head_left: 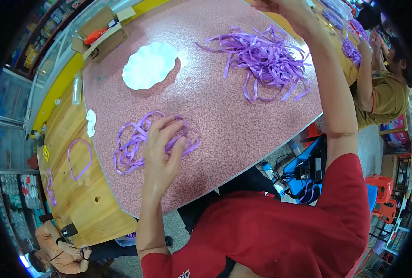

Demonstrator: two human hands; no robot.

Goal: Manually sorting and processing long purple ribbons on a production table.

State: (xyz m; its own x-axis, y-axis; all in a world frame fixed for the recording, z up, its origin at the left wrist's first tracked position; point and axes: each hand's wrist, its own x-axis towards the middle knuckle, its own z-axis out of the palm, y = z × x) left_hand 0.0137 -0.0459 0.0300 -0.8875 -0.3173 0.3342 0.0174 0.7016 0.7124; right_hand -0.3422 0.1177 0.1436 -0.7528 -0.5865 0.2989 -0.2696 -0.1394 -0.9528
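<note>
My left hand (160, 143) rests on a small pile of purple ribbon loops (134, 136) at the near left of the pink speckled table. Its fingers are bent a little and the thumb stands apart, with no grip on a ribbon visible. Stretched far forward, my right hand (274, 6) is cut off by the upper edge of the picture. Whether it holds anything cannot be seen. Left of that arm lies a larger heap of purple ribbons (268, 60), tangled and shiny.
A white scalloped plate (149, 66) sits at the far left of the pink table (224, 134), near an open cardboard box (105, 39). A wooden table (102, 199) adjoins on the left, bearing a purple ribbon loop (79, 160). Other people sit at both sides.
</note>
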